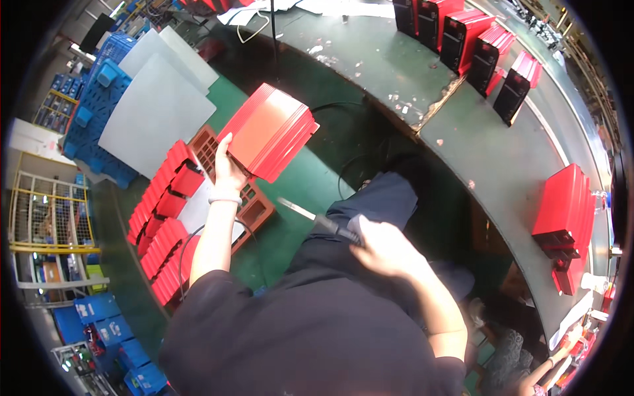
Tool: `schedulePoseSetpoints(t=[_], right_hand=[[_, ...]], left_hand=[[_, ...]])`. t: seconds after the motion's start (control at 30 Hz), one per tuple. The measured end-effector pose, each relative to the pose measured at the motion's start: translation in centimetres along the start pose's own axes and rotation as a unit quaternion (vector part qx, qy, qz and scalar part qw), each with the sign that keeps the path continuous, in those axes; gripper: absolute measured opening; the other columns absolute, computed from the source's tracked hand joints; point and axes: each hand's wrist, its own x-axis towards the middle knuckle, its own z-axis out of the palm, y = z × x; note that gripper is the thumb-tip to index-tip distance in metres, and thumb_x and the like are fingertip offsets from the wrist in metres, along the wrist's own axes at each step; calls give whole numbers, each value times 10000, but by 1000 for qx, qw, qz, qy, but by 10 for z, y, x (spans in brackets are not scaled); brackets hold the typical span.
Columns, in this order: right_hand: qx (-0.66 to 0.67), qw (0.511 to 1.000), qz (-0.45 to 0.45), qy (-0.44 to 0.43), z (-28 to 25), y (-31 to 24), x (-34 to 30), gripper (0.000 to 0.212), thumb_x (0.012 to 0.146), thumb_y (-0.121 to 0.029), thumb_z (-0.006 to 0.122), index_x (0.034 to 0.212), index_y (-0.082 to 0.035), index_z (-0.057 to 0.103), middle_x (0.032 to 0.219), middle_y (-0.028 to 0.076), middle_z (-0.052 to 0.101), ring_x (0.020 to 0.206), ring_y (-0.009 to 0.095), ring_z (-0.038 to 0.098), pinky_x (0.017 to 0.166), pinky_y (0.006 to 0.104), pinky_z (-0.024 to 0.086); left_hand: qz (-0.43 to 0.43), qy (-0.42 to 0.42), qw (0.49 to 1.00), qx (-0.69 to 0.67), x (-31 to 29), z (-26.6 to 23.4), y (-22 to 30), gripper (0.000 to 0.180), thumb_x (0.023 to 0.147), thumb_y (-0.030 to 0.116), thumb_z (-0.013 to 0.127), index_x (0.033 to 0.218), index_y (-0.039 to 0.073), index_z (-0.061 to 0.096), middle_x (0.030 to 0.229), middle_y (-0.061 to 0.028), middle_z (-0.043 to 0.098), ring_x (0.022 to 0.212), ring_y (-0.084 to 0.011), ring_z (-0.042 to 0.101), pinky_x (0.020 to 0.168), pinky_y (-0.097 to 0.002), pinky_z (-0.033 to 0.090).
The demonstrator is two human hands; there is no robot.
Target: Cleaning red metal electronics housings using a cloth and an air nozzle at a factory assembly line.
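Note:
My left hand (228, 173) holds up a red ribbed metal casing (267, 129), gripping its near left edge with the thumb along the side. Its ridged side faces right. In front of my body, my right hand (386, 249) is wrapped round the dark handle of a slim tool with a metal shaft (300, 210). The shaft points left, toward the casing but apart from it. Whether the tool is a screwdriver or a soldering iron, I cannot tell. Below my left forearm, rows of similar red casings (165, 247) stand beside an orange-brown plastic pallet (256, 210).
A green-topped workbench (389, 72) curves along the far and right sides, carrying red-and-black casings (462, 39) and a larger red casing stack (564, 211). Pale sheets (155, 115) lean by a blue pallet (99, 119) at left. Another person's hand (568, 340) shows at lower right.

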Motion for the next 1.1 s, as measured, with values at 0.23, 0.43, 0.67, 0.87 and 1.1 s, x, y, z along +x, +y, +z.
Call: schedulePoseSetpoints(t=[0.23, 0.43, 0.67, 0.87, 1.1], right_hand=[[17, 993, 70, 93, 17, 31, 25, 319, 800, -173, 632, 989, 9, 450, 807, 244, 600, 782, 421, 603, 703, 477, 478], [19, 993, 101, 60, 22, 38, 28, 313, 800, -176, 610, 972, 17, 435, 781, 241, 605, 770, 425, 603, 700, 487, 480], [8, 1000, -6, -21, 27, 32, 23, 301, 781, -174, 616, 949, -5, 432, 755, 230, 606, 716, 416, 607, 669, 475, 478], [-8, 999, 17, -42, 25, 34, 24, 307, 773, -155, 619, 948, 15, 433, 754, 228, 607, 737, 403, 613, 675, 468, 478], [-19, 995, 60, 72, 33, 45, 22, 243, 758, -86, 575, 943, 10, 450, 742, 210, 599, 723, 398, 605, 661, 469, 466]], left_hand=[[-32, 130, 991, 18, -2, -54, -5, 505, 812, 395, 643, 1205, 91, 556, 1194, -63, 611, 1082, -272, 574, 937, -437, 441], [-58, 163, 985, 19, -5, -87, -3, 492, 812, 422, 630, 1186, 109, 566, 1177, -56, 618, 1064, -247, 582, 888, -415, 458], [-53, 170, 984, 25, -3, -104, -14, 561, 790, 423, 658, 1231, 96, 543, 1239, -91, 587, 1128, -293, 548, 976, -474, 419], [-62, 152, 986, 35, -5, -82, -20, 505, 821, 369, 650, 1212, 67, 547, 1227, -94, 596, 1114, -285, 561, 977, -458, 432], [-86, 125, 988, 26, -3, -72, -31, 462, 833, 348, 639, 1189, 62, 564, 1180, -85, 625, 1066, -280, 591, 950, -439, 458]])
